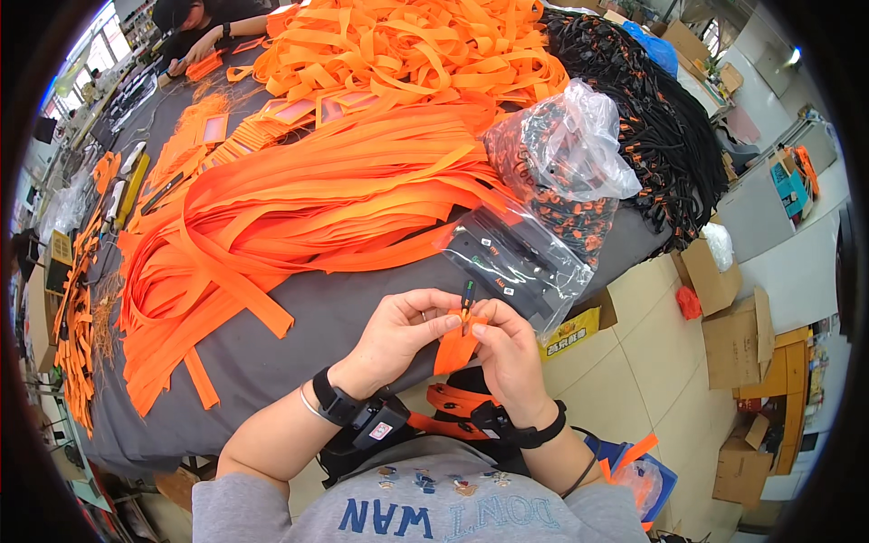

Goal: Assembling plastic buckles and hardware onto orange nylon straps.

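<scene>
Close to my body, past the near edge of the table, both hands meet on a short orange webbing strap (453, 355). My left hand (398, 330) pinches its upper end, where a small slim black piece with a green mark (468, 294) sticks up; its exact kind is too small to tell. The fingers of my right hand (509, 353) close on the strap's right side. A clear plastic bag of flat black pieces (520, 262) lies on the table edge just beyond. Left of it spreads a thick bundle of long orange straps (308, 195).
Piled behind are loose orange straps (398, 45), black cords (652, 118) and a clear bag of small black-and-orange parts (570, 172). A co-worker (208, 32) handles orange pieces at the far left. Cardboard boxes (738, 344) stand on the right-hand floor. The tabletop (317, 317) is grey.
</scene>
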Action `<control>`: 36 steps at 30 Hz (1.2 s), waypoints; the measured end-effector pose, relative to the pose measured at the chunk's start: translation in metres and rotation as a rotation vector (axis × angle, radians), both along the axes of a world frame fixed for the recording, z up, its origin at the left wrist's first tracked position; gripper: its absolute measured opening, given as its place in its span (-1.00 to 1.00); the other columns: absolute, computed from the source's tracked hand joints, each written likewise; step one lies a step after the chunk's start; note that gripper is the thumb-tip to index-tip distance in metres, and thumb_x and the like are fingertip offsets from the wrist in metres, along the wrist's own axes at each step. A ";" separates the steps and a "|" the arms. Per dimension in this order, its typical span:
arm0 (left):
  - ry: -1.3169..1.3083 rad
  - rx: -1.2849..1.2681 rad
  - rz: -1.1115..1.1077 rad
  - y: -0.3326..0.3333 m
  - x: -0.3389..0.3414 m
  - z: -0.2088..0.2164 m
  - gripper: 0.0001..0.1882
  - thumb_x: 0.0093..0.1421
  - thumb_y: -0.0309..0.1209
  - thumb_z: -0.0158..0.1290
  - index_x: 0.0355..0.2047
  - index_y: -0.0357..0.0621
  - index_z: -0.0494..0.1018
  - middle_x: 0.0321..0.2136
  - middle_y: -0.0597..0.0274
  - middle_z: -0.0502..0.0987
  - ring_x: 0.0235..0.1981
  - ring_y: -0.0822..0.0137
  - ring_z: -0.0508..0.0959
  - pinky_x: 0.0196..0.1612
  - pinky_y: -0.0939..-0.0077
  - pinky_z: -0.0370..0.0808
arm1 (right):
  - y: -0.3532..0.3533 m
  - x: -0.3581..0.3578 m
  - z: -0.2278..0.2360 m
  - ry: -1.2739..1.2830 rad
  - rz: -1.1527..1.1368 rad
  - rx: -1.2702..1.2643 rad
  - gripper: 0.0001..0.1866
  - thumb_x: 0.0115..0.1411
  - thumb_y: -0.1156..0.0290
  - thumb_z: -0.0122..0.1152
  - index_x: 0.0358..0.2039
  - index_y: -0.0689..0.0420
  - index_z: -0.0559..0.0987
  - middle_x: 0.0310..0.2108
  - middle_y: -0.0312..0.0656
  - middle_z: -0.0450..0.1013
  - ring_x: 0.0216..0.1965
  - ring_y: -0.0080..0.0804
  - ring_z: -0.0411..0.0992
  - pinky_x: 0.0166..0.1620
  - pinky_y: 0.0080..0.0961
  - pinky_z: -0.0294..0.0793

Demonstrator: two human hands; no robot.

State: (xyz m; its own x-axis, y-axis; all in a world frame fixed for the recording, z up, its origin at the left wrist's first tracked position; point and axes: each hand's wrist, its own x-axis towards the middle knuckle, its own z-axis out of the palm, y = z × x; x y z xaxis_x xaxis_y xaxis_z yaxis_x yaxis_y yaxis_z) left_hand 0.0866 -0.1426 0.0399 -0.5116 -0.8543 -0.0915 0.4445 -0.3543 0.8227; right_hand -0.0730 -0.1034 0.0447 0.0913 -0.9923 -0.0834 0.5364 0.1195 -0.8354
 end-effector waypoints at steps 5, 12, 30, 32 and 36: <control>-0.044 -0.042 -0.020 0.001 0.000 0.004 -0.81 0.15 -0.64 0.05 -0.20 -0.34 0.48 -0.28 0.29 0.48 -0.19 0.45 0.50 -0.06 0.61 0.44 | -0.001 -0.004 0.000 0.042 0.018 -0.022 -0.96 0.15 0.59 0.03 -0.45 0.21 0.43 -0.40 -0.37 0.34 -0.37 -0.72 0.27 -0.28 -0.73 0.28; -0.234 -0.362 -0.010 0.002 0.001 0.010 -0.78 0.15 -0.65 0.04 -0.17 -0.37 0.47 -0.27 0.22 0.42 -0.22 0.46 0.46 -0.12 0.65 0.42 | 0.000 -0.006 0.000 0.098 0.001 -0.112 -0.96 0.13 0.63 0.03 -0.44 0.23 0.41 -0.38 -0.35 0.32 -0.36 -0.71 0.27 -0.28 -0.73 0.27; -0.367 -0.499 0.104 0.013 -0.005 0.019 -0.71 0.03 -0.67 0.12 -0.18 -0.30 0.47 -0.30 0.19 0.46 -0.23 0.41 0.46 -0.13 0.55 0.42 | 0.009 -0.014 0.003 0.698 -0.172 -0.540 -0.81 -0.01 0.70 0.15 -0.33 0.23 0.49 -0.30 -0.17 0.36 -0.33 -0.50 0.40 -0.27 -0.64 0.41; -0.279 -0.416 0.075 0.013 -0.006 0.015 -0.74 0.05 -0.67 0.10 -0.20 -0.34 0.47 -0.27 0.18 0.47 -0.19 0.41 0.46 -0.09 0.54 0.40 | 0.009 -0.014 0.004 0.777 -0.213 -0.606 -0.80 -0.02 0.70 0.16 -0.33 0.21 0.50 -0.32 -0.15 0.36 -0.37 -0.47 0.41 -0.29 -0.63 0.41; -0.430 -0.586 0.018 0.007 -0.003 0.014 -0.77 0.04 -0.66 0.08 -0.25 -0.27 0.51 -0.30 0.16 0.52 -0.26 0.36 0.51 -0.17 0.54 0.44 | 0.008 -0.015 0.002 0.832 -0.273 -0.659 -0.80 0.00 0.68 0.17 -0.32 0.19 0.51 -0.31 -0.15 0.35 -0.40 -0.46 0.40 -0.33 -0.61 0.39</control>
State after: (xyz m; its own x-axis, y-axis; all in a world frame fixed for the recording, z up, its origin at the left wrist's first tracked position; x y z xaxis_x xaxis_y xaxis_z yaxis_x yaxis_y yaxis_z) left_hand 0.0838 -0.1354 0.0537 -0.5188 -0.8326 0.1941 0.0405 0.2029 0.9784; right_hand -0.0881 -0.0949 0.0470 0.0224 -0.8429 0.5375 -0.2842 -0.5209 -0.8049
